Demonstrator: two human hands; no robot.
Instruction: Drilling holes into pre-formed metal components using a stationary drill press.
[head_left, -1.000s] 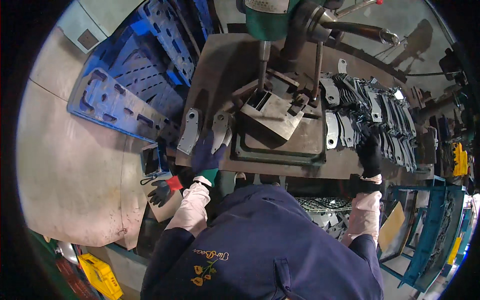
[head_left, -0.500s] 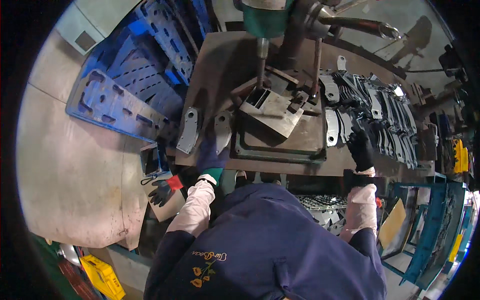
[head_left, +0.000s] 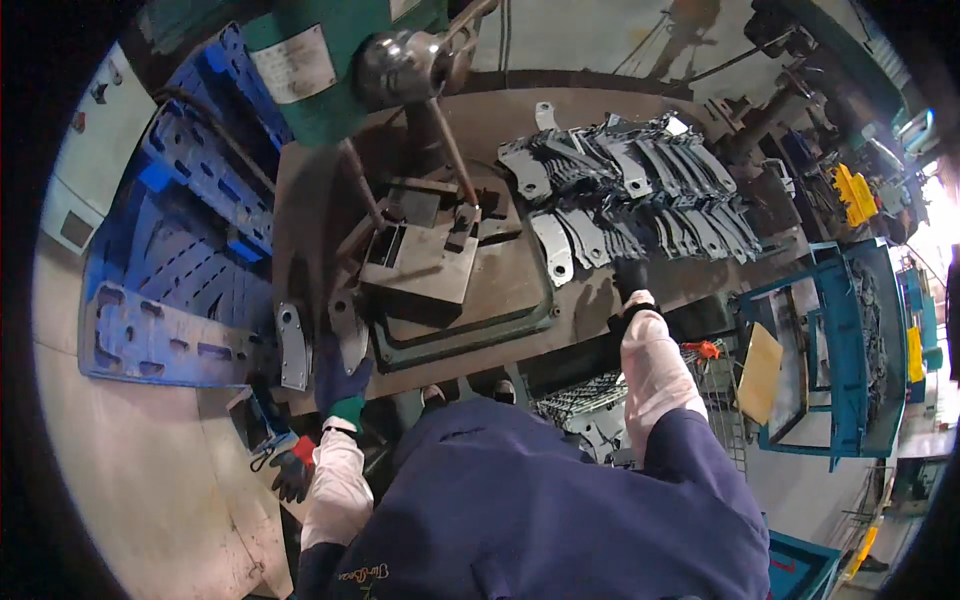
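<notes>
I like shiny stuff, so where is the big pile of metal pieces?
In the head view, the pile of metal pieces lies on the right of the workbench, just beyond the right hand and right of the green press.

brown worktable (head_left: 610,100); stacked metal plates (head_left: 640,190), jig (head_left: 425,265)

I wear a navy top with pale sleeve covers over my forearms, a dark blue green-cuffed glove on my left hand (head_left: 342,385), a black one on my right hand (head_left: 630,285).

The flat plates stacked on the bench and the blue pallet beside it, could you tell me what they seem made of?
The flat plates look like bare sheet steel: thin, grey, dully glinting. The blue pallet seems moulded plastic: uniform colour, ribbed openings.
</notes>
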